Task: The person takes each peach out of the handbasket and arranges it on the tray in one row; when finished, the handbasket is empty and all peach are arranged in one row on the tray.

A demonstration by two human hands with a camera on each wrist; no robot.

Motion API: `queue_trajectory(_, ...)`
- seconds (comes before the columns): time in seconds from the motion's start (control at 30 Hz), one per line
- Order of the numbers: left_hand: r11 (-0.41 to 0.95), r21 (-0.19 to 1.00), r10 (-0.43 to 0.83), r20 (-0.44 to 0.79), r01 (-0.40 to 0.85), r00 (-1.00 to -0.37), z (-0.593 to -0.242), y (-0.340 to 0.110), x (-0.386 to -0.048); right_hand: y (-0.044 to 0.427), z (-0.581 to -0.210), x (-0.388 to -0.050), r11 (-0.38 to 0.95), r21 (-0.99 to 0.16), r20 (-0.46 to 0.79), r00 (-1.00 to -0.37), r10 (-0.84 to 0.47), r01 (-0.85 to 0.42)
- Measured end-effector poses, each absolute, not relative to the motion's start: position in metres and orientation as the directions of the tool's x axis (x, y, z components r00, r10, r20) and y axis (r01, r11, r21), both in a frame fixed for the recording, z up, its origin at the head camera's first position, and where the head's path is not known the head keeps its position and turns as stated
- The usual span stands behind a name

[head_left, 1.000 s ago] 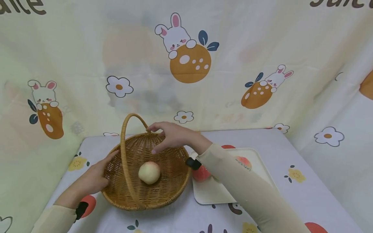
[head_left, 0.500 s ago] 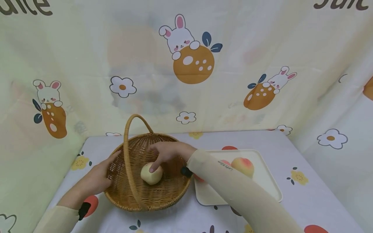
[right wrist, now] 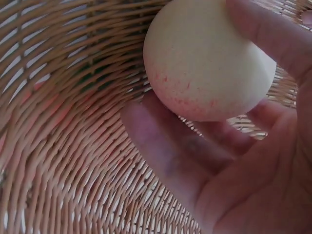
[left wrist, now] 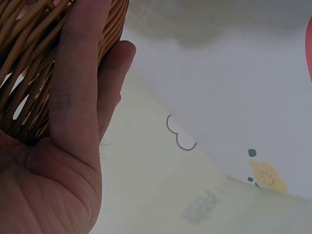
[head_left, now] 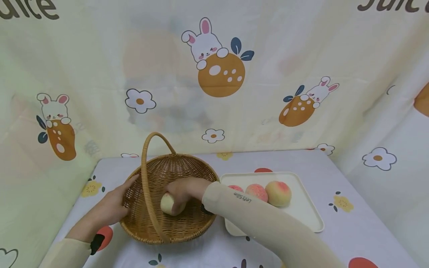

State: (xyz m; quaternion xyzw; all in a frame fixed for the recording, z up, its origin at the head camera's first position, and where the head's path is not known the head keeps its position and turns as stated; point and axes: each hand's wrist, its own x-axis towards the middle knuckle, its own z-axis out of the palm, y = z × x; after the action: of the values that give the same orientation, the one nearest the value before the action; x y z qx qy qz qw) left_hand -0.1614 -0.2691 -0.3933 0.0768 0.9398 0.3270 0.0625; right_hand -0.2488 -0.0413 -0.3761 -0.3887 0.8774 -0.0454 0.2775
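A brown wicker basket [head_left: 187, 232] with an arched handle stands on the left of the table. Inside it lies a pale yellow peach [head_left: 167, 204], blushed pink underneath in the right wrist view. My right hand [head_left: 182, 191] reaches into the basket and holds this peach, thumb [right wrist: 273, 36] on one side and fingers [right wrist: 163, 146] curled beneath the other. Against the basket's left outer side rests my left hand [head_left: 112, 204]. In the left wrist view its fingers [left wrist: 75, 83] lie fairly straight along the weave; its thumb is hard to make out there.
Right of the basket is a cream tray [head_left: 306, 217] bearing a yellow-red peach [head_left: 279, 193], a pinkish peach [head_left: 257, 192] and another reddish peach [head_left: 236, 188], partly covered by my right sleeve. A patterned curtain [head_left: 167, 56] hangs behind the table.
My right hand has come down from the basket's back rim to the peach inside and taken hold of it. The left hand stays at the basket's side.
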Motion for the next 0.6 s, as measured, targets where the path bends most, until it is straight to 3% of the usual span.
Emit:
queue_trajectory(0.3, 0.780, 0.619, 0.183, -0.078, 0.096, -0.980, -0.396, -0.272, -0.161, -0.029, -0.353, -0.257, 0.658, -0.372, -0.292, -0.590, -0.753, -0.655)
queue_trajectory(0.6, 0.789, 0.605, 0.183, -0.072, 0.103, -0.980, -0.396, -0.272, -0.160, 0.037, -0.326, -0.254, 0.455, -0.739, 0.015, -0.688, -0.725, -0.496)
